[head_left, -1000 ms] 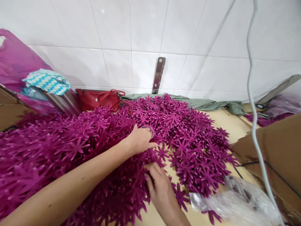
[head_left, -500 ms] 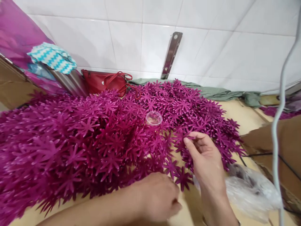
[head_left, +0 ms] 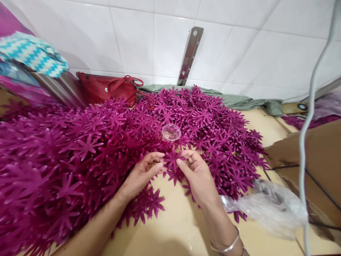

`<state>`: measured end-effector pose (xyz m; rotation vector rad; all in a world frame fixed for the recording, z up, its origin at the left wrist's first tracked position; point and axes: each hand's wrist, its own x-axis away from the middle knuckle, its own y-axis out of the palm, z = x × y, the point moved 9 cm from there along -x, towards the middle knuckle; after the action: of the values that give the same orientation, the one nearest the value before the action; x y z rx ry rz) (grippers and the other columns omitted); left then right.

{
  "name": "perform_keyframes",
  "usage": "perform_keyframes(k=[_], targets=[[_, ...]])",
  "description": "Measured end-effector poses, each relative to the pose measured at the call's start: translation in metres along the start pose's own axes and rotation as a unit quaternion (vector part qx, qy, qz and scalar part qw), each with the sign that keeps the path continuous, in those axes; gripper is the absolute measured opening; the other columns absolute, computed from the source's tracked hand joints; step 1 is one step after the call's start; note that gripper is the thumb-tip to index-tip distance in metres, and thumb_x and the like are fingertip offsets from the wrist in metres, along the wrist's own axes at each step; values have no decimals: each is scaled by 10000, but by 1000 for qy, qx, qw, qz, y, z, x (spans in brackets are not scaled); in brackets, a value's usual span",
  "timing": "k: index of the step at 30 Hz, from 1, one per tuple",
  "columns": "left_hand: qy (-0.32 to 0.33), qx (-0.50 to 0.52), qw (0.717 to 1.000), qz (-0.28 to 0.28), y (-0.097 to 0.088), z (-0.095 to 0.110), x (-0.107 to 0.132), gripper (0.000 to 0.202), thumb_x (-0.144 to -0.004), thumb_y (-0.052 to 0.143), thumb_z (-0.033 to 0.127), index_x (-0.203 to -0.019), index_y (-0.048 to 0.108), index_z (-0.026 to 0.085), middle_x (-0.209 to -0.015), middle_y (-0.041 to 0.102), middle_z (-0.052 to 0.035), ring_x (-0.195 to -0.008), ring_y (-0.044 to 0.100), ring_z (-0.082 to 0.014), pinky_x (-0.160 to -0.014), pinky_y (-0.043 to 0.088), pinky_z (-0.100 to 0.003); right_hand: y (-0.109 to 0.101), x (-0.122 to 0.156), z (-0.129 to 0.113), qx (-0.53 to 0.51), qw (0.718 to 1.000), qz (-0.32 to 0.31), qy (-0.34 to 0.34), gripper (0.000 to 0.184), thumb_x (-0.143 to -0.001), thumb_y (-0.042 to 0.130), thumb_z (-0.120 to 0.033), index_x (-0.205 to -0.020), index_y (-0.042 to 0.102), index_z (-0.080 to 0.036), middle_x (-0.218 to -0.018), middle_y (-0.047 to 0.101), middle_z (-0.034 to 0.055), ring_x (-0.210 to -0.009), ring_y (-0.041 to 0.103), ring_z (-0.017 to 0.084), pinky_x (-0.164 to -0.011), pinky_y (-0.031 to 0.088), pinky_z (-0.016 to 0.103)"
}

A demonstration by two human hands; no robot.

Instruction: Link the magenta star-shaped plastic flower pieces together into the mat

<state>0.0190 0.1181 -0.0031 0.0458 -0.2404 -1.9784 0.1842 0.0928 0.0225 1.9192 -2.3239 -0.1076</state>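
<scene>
My right hand (head_left: 195, 169) pinches a purple artificial flower (head_left: 173, 160) with narrow, finger-like petals between thumb and forefinger. Close against its left side is my left hand (head_left: 150, 165), its fingers curled and its thumb near the forefinger. Whatever lies between those left fingertips is too small to make out. Just beyond the hands, a small clear round dish (head_left: 171, 132) with tiny contents sits among the flowers. A large heap of the same purple flowers (head_left: 87, 145) spreads to the left, and another pile (head_left: 226, 153) lies on the right.
A red handbag (head_left: 106, 89) leans by the white tiled wall. Crumpled clear plastic (head_left: 271, 209) and a cardboard box (head_left: 311, 160) are at the right, behind a hanging pale cable (head_left: 302, 160). Green cloth (head_left: 237, 102) runs along the wall. The tabletop (head_left: 165, 227) is pale yellow.
My left hand has risen from the table's near side to meet the right. My right hand has moved left with a flower in its pinch. The view has shifted slightly.
</scene>
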Motion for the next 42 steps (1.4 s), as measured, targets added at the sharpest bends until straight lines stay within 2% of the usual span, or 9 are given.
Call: perform_keyframes(k=[9, 15, 18, 22, 24, 26, 31, 37, 42], targets=[[37, -1, 998, 52, -1, 0, 2, 148, -914, 705, 311, -887, 640, 181, -757, 591, 34, -713, 523, -109, -707, 441, -225, 16, 8, 13, 55, 998, -27, 1, 306, -835, 789, -337, -1088, 660, -222, -799, 642, -27, -720, 581, 126, -655, 482, 232], [40, -28, 998, 32, 3, -3, 3, 119, -932, 694, 292, -951, 661, 180, -840, 638, 5, -792, 580, -129, -757, 467, -236, 17, 10, 17, 76, 996, -48, -5, 156, -890, 739, -321, -991, 670, -224, -775, 623, -37, -674, 585, 121, -609, 488, 234], [52, -28, 998, 23, 6, -1, 4, 111, -926, 710, 277, -991, 693, 188, -915, 697, -17, -874, 640, -150, -829, 497, -252, 16, 13, 0, 139, 986, -40, -88, 32, -938, 694, -254, -959, 687, -231, -833, 663, -12, -729, 632, 143, -653, 523, 270], [88, 3, 995, 56, 3, 10, 9, 150, -908, 738, 264, -1046, 720, 207, -1029, 716, -32, -998, 664, -168, -932, 504, -260, 26, 41, -49, 296, 889, 0, -349, 195, -931, 685, -86, -995, 725, -266, -1008, 708, 30, -980, 645, 197, -895, 527, 389], [80, 29, 995, 59, 2, 10, 10, 205, -944, 696, 311, -1121, 722, 213, -1124, 715, -53, -1097, 654, -191, -999, 490, -281, 28, 53, -62, 351, 834, 31, -424, 274, -903, 705, -40, -1026, 730, -284, -996, 688, 34, -982, 616, 206, -892, 519, 409], [61, 52, 995, 57, 1, 6, 10, 259, -987, 631, 378, -1157, 732, 211, -1188, 713, -68, -1134, 643, -199, -1021, 481, -287, 32, 57, -64, 377, 809, 24, -451, 304, -895, 713, -28, -1058, 724, -284, -972, 674, 36, -956, 602, 206, -844, 528, 394], [5, 85, 994, 66, -3, -10, 5, 358, -885, 777, 343, -1223, 723, 242, -909, 745, 2, -821, 652, -128, -779, 502, -214, 42, 45, -50, 379, 824, -62, -416, 224, -944, 630, -35, -1035, 689, -232, -1021, 689, 59, -988, 614, 211, -861, 545, 394], [2, 92, 989, 120, -12, -15, 3, 248, -836, 818, 340, -1041, 767, 211, -869, 764, 1, -771, 650, -116, -765, 499, -213, 14, 38, -61, 342, 858, 54, -379, 279, -941, 501, -5, -1002, 665, -222, -1101, 681, 88, -1092, 634, 227, -994, 514, 458], [12, 84, 989, 118, -12, -15, 2, 197, -842, 812, 326, -993, 753, 214, -813, 712, 26, -728, 605, -96, -721, 467, -188, 16, 22, -83, 399, 842, 70, -356, 255, -1003, 547, -151, -1230, 654, -195, -1240, 698, 139, -1228, 627, 252, -1083, 477, 468]])
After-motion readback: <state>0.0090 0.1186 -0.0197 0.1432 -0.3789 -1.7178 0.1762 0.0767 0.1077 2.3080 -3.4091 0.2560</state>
